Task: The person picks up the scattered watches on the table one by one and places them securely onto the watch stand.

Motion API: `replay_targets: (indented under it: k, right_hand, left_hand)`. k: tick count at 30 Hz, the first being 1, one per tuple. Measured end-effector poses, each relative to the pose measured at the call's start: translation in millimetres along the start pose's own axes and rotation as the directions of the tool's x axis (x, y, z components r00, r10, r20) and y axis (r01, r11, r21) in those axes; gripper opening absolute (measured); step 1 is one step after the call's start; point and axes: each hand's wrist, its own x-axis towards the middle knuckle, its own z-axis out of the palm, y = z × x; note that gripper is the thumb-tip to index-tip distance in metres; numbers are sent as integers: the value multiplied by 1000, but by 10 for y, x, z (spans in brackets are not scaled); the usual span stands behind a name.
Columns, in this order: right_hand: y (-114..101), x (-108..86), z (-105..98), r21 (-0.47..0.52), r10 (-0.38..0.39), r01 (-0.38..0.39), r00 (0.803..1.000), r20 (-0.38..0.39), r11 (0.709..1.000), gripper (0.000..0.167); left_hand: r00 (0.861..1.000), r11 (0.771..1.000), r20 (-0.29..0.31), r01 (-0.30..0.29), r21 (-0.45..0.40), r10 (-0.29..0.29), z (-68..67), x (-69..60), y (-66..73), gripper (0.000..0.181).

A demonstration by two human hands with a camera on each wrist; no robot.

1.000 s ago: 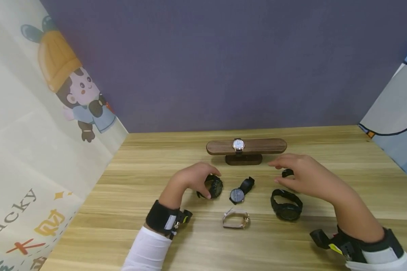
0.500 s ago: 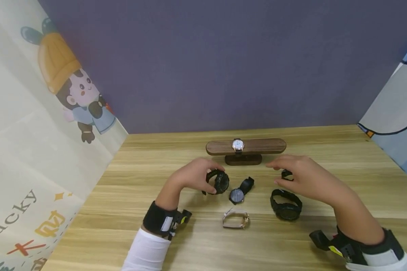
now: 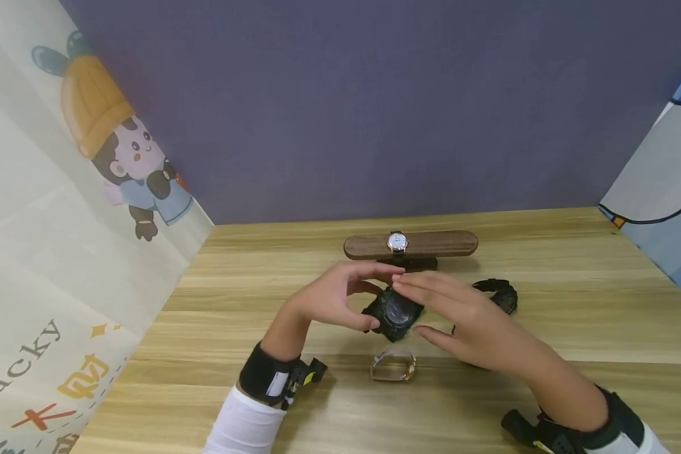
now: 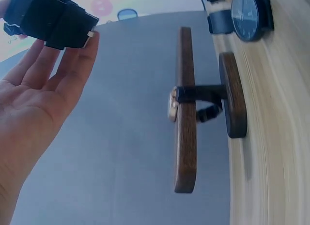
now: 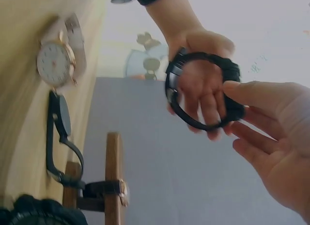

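- Left hand [image 3: 340,299] in my head view: thumb and fingertips pinch the chunky black wristwatch [image 3: 394,313] with its strap closed in a loop. I see it between both hands, over the pale wooden table [image 3: 204,353]. The right hand [image 3: 465,321] meets it with straight fingers at the far edge, thumb apart on the near side.
- Around them, same view: just behind, the dark brown wooden stand with a round-ended bar [image 3: 442,243] carries a small white-dial watch with a dark strap [image 3: 397,242]; the hands cover part of its foot. Nearer me lies a rose-gold watch with a pale strap [image 3: 412,367], and a second chunky black watch [image 3: 505,296] is partly hidden by the right hand.
- Left wrist view: a grey-dial watch with a black strap [image 4: 244,16] sits beside the stand. The chunky black wristwatch is cut off by the frame at the left fingertips, well apart from the bar.
- Right wrist view: I look through the loop. Its case faces the right hand, long axis roughly top to bottom; the strap's far side is toward the left palm. The right thumb overlaps the case, but I cannot tell whether that hand pinches.
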Motion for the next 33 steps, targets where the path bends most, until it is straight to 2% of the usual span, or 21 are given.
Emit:
replay_targets:
  k: [2, 6, 9, 11, 14, 16, 18, 19, 20, 21, 22, 23, 25, 26, 27, 28, 30, 31, 33]
  right_hand:
    - [-32, 10, 22, 11, -8, 8, 1000, 2, 1000, 47]
    - [-66, 16, 27, 20, -5, 5, 1000, -2, 1000, 59]
    - [-78, 17, 19, 38, 8, -7, 1000, -23, 999, 46]
    - [-82, 18, 9, 56, 19, -16, 999, -50, 998, 42]
    - [-84, 26, -8, 71, 35, -26, 991, -129, 997, 48]
    - [-85, 29, -19, 77, 68, -53, 977, -201, 996, 49]
    - [-82, 31, -25, 73, 103, -86, 954, -283, 994, 51]
    - [-81, 31, -23, 72, 126, -108, 939, -319, 991, 52]
    - [-80, 30, -18, 73, 147, -129, 924, -352, 989, 54]
    - [-82, 27, -13, 78, 173, -155, 909, -379, 985, 56]
    - [-83, 26, -4, 80, 191, -173, 896, -402, 982, 57]
    - [-87, 23, 8, 82, 206, -189, 885, -418, 979, 59]
    - [-104, 19, 36, 95, 236, -216, 873, -426, 972, 61]
    - [-117, 18, 52, 99, 249, -229, 872, -421, 968, 62]
    - [-131, 17, 67, 104, 262, -240, 872, -413, 965, 63]
    - [-146, 18, 80, 107, 276, -254, 874, -399, 961, 63]
    - [-175, 22, 97, 114, 305, -283, 878, -369, 952, 64]
    - [-187, 25, 103, 114, 314, -293, 879, -359, 949, 64]
    - [-206, 29, 106, 129, 340, -315, 877, -341, 940, 65]
  left_hand:
    - [1000, 1000, 23, -18, -19, 18, 17, 15, 10, 72]
    - [999, 999, 41, -32, -33, 33, 34, 23, 26, 71]
    - [999, 998, 33, -36, -42, 37, 35, 14, 35, 70]
    - [999, 997, 16, -44, -57, 45, 34, 8, 50, 67]
    - [997, 995, -44, -62, -77, 59, 40, 0, 86, 69]
    - [991, 995, -114, -82, -54, 76, 55, 3, 130, 71]
    - [973, 994, -207, -102, 28, 105, 87, 14, 179, 69]
    - [957, 988, -256, -113, 107, 138, 108, 22, 203, 68]
    - [938, 971, -298, -118, 208, 177, 131, 32, 228, 67]
    - [916, 939, -330, -118, 323, 228, 157, 43, 255, 67]
    - [894, 891, -347, -111, 441, 284, 183, 55, 274, 66]
    - [868, 825, -355, -102, 556, 346, 208, 68, 292, 63]
    - [812, 674, -344, -80, 735, 472, 249, 91, 320, 49]
    - [788, 611, -333, -69, 788, 519, 265, 96, 331, 42]
    - [766, 562, -322, -62, 825, 557, 278, 101, 336, 34]
    - [748, 527, -314, -56, 848, 585, 287, 103, 337, 28]
    - [721, 492, -313, -44, 870, 618, 297, 105, 333, 25]
    - [716, 485, -314, -39, 873, 623, 299, 104, 329, 25]
    - [714, 479, -315, -33, 877, 625, 299, 105, 316, 25]
